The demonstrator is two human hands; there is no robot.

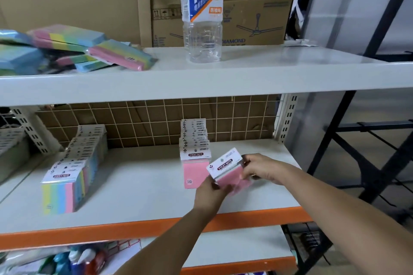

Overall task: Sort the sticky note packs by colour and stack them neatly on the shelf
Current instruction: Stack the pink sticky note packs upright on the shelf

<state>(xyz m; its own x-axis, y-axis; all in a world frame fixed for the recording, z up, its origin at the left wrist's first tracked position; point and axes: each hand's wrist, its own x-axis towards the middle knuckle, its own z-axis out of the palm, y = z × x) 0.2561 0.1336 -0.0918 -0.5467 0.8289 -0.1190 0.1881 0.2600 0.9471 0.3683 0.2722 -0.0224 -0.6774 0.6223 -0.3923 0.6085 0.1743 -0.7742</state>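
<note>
Pink pack (228,172): held tilted above the middle shelf (138,190), just right of the pink row (194,154).
Left hand (210,192): its grip is closed on the pack's lower corner.
Right hand (259,168): its grip is closed on the pack's right edge.
Multicolour row (73,167): stood on the same shelf, left.
Loose packs (73,47): piled on the upper shelf (268,69), left of a bottle (202,11).

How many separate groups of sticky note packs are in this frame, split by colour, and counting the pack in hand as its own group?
Pink row standing on the middle shelf: 1
Pink pack in both hands: 1
Multicolour row on the middle shelf: 1
Multicolour loose pile on the top shelf: 1
Total: 4
</note>
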